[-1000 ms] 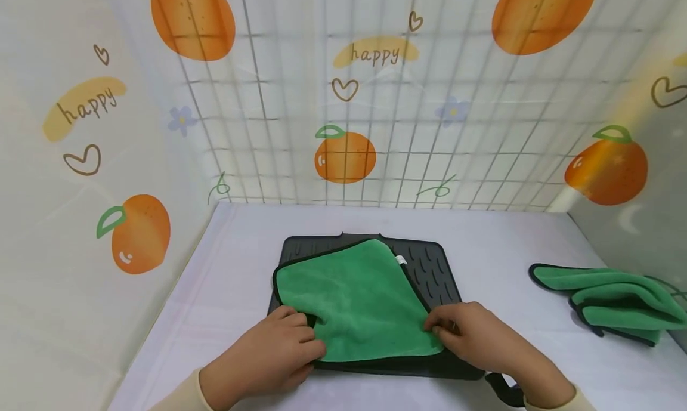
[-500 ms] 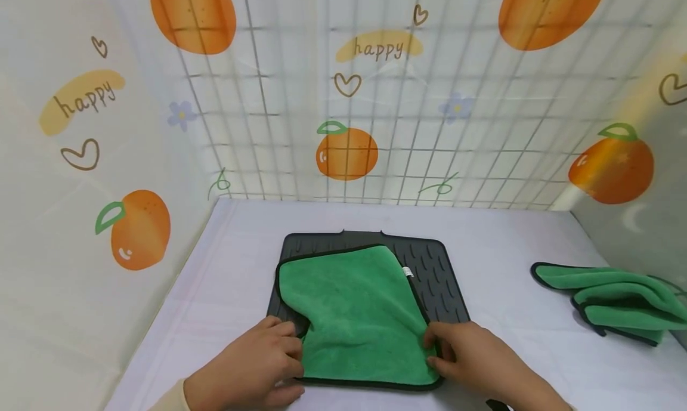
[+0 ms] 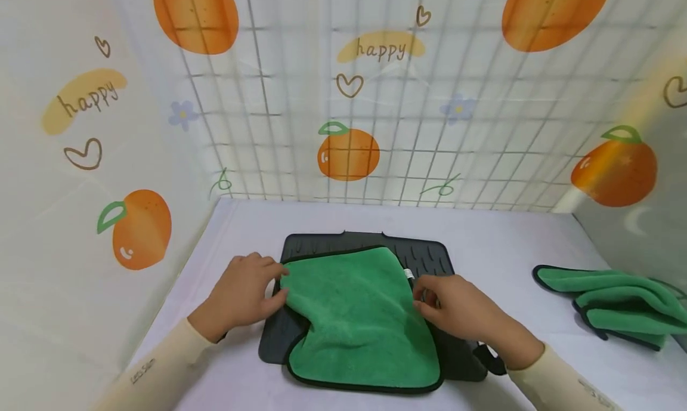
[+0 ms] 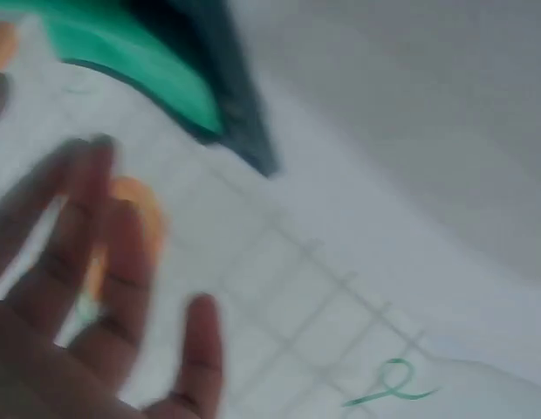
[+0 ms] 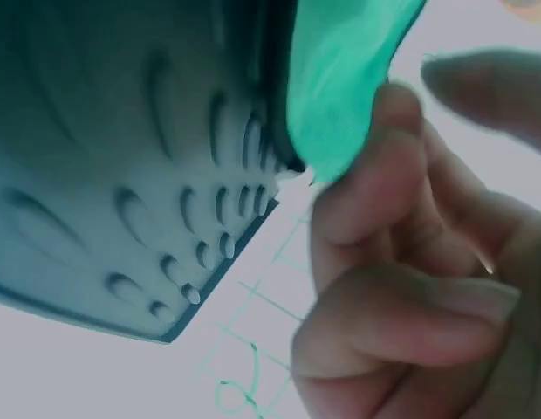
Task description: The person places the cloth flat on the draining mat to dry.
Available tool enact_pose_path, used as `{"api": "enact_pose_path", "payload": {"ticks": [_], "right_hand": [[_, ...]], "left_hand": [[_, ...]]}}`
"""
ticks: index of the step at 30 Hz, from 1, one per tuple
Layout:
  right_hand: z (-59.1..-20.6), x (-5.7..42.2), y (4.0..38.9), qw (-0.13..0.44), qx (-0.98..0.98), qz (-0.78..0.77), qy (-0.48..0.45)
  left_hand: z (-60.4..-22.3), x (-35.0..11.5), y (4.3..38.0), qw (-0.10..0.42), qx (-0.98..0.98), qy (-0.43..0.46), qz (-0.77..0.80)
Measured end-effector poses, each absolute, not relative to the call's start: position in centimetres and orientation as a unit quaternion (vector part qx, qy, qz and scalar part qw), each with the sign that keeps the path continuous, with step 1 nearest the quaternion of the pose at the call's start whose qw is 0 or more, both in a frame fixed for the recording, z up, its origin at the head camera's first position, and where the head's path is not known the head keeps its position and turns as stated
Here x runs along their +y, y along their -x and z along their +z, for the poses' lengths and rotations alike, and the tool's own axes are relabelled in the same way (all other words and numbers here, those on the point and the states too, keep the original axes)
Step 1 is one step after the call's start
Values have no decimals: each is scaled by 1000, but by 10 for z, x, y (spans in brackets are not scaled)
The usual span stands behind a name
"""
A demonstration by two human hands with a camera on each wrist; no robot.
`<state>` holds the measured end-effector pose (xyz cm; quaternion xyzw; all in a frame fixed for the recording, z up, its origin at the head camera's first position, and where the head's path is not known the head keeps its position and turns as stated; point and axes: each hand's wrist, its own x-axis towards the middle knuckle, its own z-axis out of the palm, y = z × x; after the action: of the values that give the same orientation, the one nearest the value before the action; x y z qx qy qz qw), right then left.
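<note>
A green cloth [image 3: 359, 321] with a black border and a small white tag [image 3: 409, 274] lies spread over a dark grey ridged mat [image 3: 429, 256]. Its left edge bends inward near the middle. My left hand [image 3: 241, 291] hovers at the cloth's upper left corner, its fingers loosely extended; in the left wrist view those fingers are spread with nothing between them. By the cloth's right edge, just below the tag, is my right hand [image 3: 464, 306]. Its fingers are loosely curled, and the right wrist view shows a gap between thumb and forefinger; whether they touch the cloth is unclear.
Another green cloth [image 3: 612, 303] with black edging lies folded at the right side of the white table [image 3: 499, 244]. A black loop [image 3: 489, 359] sits by the mat's lower right corner. Fruit-printed white sheeting [image 3: 279, 148] walls the back and sides, with a wire grid behind it.
The cloth's near edge was drawn toward me past the mat's front edge. Both hands then let go of the lower corners and moved away from me, the left to the upper left corner.
</note>
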<state>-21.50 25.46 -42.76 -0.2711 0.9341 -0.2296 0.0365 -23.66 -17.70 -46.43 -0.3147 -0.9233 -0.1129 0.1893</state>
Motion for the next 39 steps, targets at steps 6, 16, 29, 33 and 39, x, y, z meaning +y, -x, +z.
{"api": "enact_pose_path", "payload": {"ticks": [6, 16, 29, 33, 39], "right_hand": [[-434, 236, 274, -49, 936, -197, 289], [-442, 221, 320, 84, 927, -201, 306], [-445, 244, 321, -27, 944, -175, 277], [-443, 255, 319, -58, 941, -176, 282], [-439, 264, 324, -52, 947, -173, 264]], "left_hand": [[-473, -169, 283, 103, -980, 170, -10], [-480, -152, 295, 46, -990, 136, -9], [-474, -150, 300, 66, -984, 150, -67], [-476, -152, 309, 53, -983, 148, -94], [-472, -149, 324, 49, -982, 149, -104]]}}
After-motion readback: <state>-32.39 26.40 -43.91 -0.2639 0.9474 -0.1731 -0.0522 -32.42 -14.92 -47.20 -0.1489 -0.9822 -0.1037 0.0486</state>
